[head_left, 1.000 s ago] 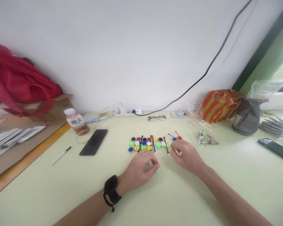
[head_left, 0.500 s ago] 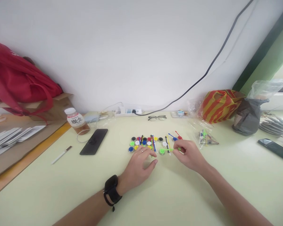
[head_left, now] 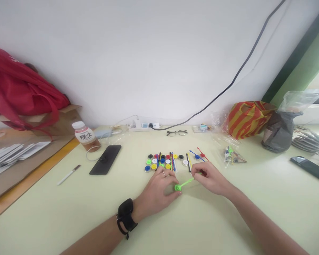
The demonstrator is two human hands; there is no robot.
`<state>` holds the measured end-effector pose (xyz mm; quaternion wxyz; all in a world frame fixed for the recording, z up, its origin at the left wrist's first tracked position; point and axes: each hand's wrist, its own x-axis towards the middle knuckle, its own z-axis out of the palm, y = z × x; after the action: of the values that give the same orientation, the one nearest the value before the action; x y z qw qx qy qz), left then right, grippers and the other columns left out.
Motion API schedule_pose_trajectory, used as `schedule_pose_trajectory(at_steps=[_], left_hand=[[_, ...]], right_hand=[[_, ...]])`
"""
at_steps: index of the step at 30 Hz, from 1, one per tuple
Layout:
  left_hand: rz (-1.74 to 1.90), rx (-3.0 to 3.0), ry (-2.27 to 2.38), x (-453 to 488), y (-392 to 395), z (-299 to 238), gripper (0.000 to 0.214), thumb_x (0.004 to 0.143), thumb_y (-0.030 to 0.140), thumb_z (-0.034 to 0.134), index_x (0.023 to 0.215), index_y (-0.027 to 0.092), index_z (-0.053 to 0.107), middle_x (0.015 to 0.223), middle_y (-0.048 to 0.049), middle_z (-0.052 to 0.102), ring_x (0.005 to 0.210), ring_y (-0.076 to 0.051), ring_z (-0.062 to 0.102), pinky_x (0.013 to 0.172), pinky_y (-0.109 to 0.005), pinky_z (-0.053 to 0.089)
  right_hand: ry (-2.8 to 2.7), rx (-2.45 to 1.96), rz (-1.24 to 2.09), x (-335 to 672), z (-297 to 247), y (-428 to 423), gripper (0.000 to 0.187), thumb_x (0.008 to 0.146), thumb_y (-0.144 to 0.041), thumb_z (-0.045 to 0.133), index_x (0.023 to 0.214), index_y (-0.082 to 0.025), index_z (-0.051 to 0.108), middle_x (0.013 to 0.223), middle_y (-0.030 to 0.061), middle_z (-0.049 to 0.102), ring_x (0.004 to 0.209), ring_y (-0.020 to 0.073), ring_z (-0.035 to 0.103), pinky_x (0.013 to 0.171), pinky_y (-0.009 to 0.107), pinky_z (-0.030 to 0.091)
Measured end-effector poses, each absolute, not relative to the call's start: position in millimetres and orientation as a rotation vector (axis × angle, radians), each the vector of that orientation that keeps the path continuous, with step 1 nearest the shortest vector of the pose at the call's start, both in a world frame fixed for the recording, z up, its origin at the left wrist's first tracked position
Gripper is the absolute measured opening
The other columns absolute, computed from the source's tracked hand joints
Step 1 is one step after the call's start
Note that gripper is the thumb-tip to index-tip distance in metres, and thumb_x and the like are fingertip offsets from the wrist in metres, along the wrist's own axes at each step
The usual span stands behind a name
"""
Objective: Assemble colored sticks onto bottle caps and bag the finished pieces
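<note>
Between the thumb and fingers of my left hand [head_left: 157,187] is a green round base [head_left: 178,187], gripped just above the table. My right hand [head_left: 210,178] pinches a green plastic arrow [head_left: 187,182], whose near end reaches the green base; whether the two are joined I cannot tell. Just beyond my hands lie several coloured round bases, such as a yellow one [head_left: 168,166] and a white one [head_left: 185,163], with loose arrows such as a black one [head_left: 188,163] between them. A blue arrow [head_left: 194,154] and a red arrow [head_left: 202,154] lie by bases of their own colours.
A clear bag of parts [head_left: 232,156] lies to the right. Eyeglasses [head_left: 177,133] and a power strip [head_left: 143,127] are at the back. A black phone [head_left: 106,160], a drink bottle [head_left: 85,136] and a white pen [head_left: 69,174] are on the left.
My left hand has taken hold of the green base, which has come nearer to me and slightly left. My right hand has shifted a little left and nearer, still holding the green arrow.
</note>
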<state>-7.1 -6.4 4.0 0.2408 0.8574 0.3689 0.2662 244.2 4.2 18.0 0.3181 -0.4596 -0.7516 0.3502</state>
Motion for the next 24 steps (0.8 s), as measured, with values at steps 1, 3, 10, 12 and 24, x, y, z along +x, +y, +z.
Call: schedule_pose_trajectory(at_steps=[1, 3, 10, 12, 24], left_hand=[[0.759, 2.318, 1.02, -7, -6, 4, 0.012, 0.089, 0.029, 0.074, 0.099, 0.025, 0.069, 0.113, -0.0046, 0.069, 0.111, -0.027, 0.056, 0.099, -0.044, 0.047], [0.82, 2.236, 1.056, -7, -4, 2, 0.016, 0.09, 0.031, 0.073, 0.103, 0.024, 0.067, 0.107, -0.0044, 0.07, 0.104, -0.025, 0.06, 0.094, -0.042, 0.049], [0.915, 1.823, 0.958, -4, 3, -5, 0.02, 0.091, 0.031, 0.071, 0.109, 0.021, 0.069, 0.105, -0.0056, 0.073, 0.094, -0.02, 0.069, 0.078, -0.031, 0.058], [0.92, 1.763, 0.934, -3, 4, -4, 0.021, 0.09, 0.031, 0.074, 0.108, 0.02, 0.071, 0.104, -0.0066, 0.075, 0.096, -0.022, 0.071, 0.082, -0.033, 0.059], [0.974, 1.795, 0.874, -4, 1, 2, 0.024, 0.091, 0.03, 0.072, 0.113, 0.019, 0.075, 0.107, -0.0083, 0.077, 0.097, -0.023, 0.072, 0.089, -0.034, 0.058]], right_hand=[[-1.949, -1.195, 0.938, 245, 18, 5, 0.014, 0.077, -0.013, 0.048, 0.066, -0.02, 0.053, 0.063, -0.0029, 0.047, 0.059, 0.0129, 0.041, 0.052, 0.024, 0.032], [-1.882, -1.162, 0.967, 244, 19, 5, 0.014, 0.083, -0.017, 0.049, 0.072, -0.02, 0.057, 0.067, -0.0015, 0.052, 0.062, 0.0144, 0.046, 0.054, 0.025, 0.036], [-1.852, -1.026, 1.141, 218, 13, -8, 0.017, 0.096, -0.028, 0.052, 0.089, -0.02, 0.066, 0.082, 0.0035, 0.065, 0.076, 0.018, 0.057, 0.067, 0.029, 0.046], [-1.865, -1.026, 1.12, 213, 10, -10, 0.017, 0.097, -0.028, 0.053, 0.093, -0.02, 0.067, 0.086, 0.0048, 0.068, 0.079, 0.0188, 0.058, 0.068, 0.029, 0.046], [-1.884, -1.05, 0.925, 216, 8, -7, 0.017, 0.099, -0.03, 0.056, 0.097, -0.023, 0.071, 0.089, 0.0057, 0.067, 0.082, 0.0204, 0.062, 0.075, 0.035, 0.047]])
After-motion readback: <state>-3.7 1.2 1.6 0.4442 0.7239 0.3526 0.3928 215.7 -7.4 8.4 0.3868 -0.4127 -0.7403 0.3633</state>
